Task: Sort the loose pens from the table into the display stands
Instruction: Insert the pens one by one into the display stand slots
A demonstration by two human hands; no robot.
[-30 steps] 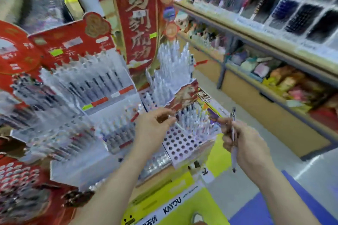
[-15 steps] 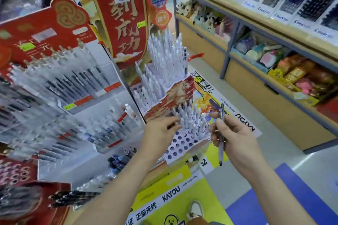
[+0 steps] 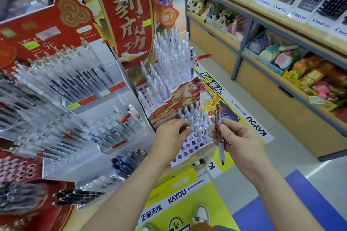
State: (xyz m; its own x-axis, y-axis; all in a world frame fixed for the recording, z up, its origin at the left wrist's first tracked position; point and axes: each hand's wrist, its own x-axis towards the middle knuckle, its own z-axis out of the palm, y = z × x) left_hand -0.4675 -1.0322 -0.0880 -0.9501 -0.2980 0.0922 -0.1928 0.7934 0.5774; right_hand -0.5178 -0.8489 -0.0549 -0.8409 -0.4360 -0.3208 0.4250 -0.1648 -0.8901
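Observation:
A stepped white display stand (image 3: 187,148) with round holes holds several clear pens (image 3: 169,56) upright. My left hand (image 3: 171,135) hovers over its lowest tier, fingertips pinching the top of a clear pen (image 3: 188,127) standing in a hole. My right hand (image 3: 235,139) holds one pen (image 3: 219,133) upright, tip down, just to the right of the stand's lower rows. Loose dark blue pens (image 3: 124,163) and black pens (image 3: 75,196) lie on the table to the lower left.
Clear acrylic racks (image 3: 62,80) full of pens stand at the left under red signs (image 3: 129,11). A wooden shelf unit (image 3: 272,47) with pens and toys runs along the right. Yellow floor graphics (image 3: 180,197) and my shoe (image 3: 201,214) show below.
The view has drifted down and left. My right hand has carried its pen closer to the stand's lower rows. My left hand stays at the lowest tier's pens.

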